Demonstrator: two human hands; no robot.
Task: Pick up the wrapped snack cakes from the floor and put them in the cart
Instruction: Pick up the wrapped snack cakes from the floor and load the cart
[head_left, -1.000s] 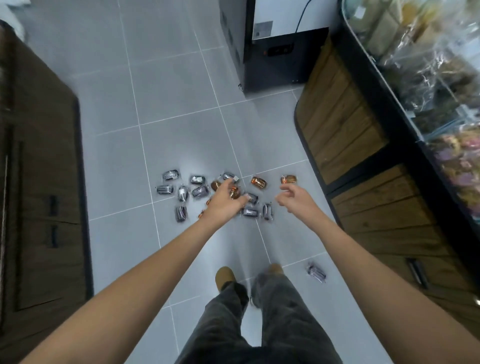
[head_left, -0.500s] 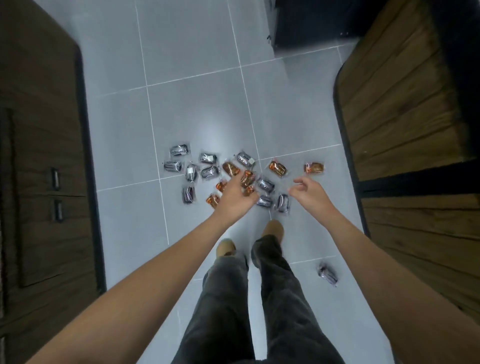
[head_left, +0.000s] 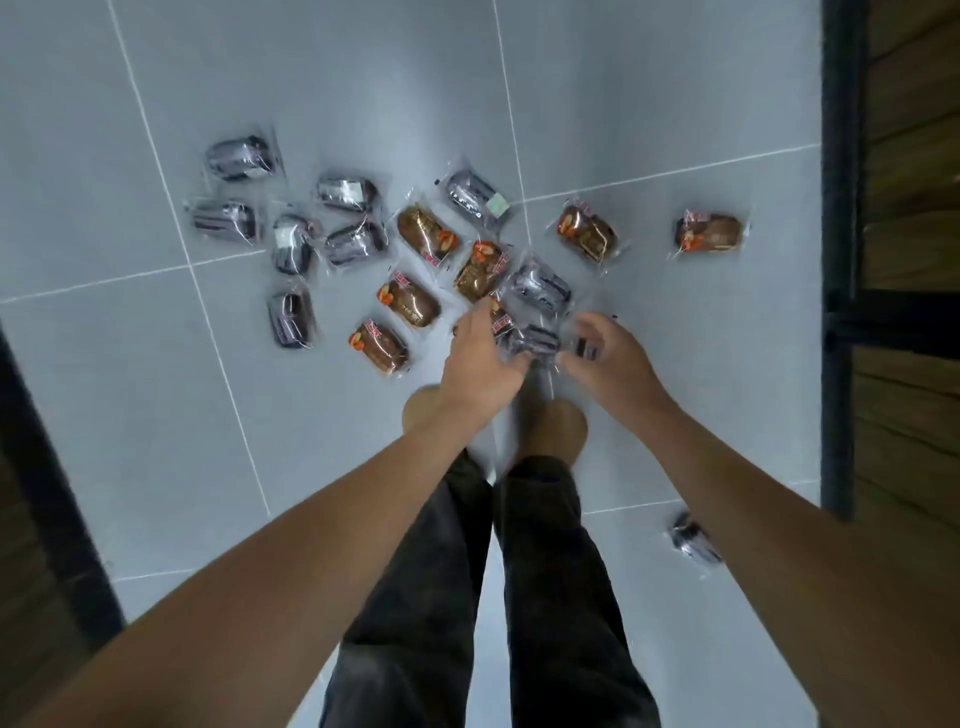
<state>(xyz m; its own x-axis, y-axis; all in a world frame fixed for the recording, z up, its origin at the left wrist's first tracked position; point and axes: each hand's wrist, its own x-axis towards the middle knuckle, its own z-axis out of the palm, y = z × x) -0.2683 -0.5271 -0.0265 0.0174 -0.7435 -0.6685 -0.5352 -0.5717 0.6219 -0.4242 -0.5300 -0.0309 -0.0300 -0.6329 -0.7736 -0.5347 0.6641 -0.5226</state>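
Snack cakes in clear crinkly wrappers, dark chocolate and orange-brown (head_left: 410, 304): scattered on the grey tiled floor (head_left: 623, 104) just beyond your tan shoes (head_left: 558, 426); one dark stray (head_left: 693, 538) lies near right. Cart: not in view. Left hand (head_left: 483, 364): fingers curled on the dark cake (head_left: 535, 343) between your hands. Right hand (head_left: 615, 364): curled round another dark packet (head_left: 587, 347), mostly hidden. Advice: pinch cake bodies, not slippery wrapper edges; gather several per trip.

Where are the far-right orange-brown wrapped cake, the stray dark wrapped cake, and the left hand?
Far-right orange-brown wrapped cake (head_left: 709, 235): head view, middle of the cake.
Stray dark wrapped cake (head_left: 693, 538): head view, its dark middle.
Left hand (head_left: 480, 358): head view, back of hand.
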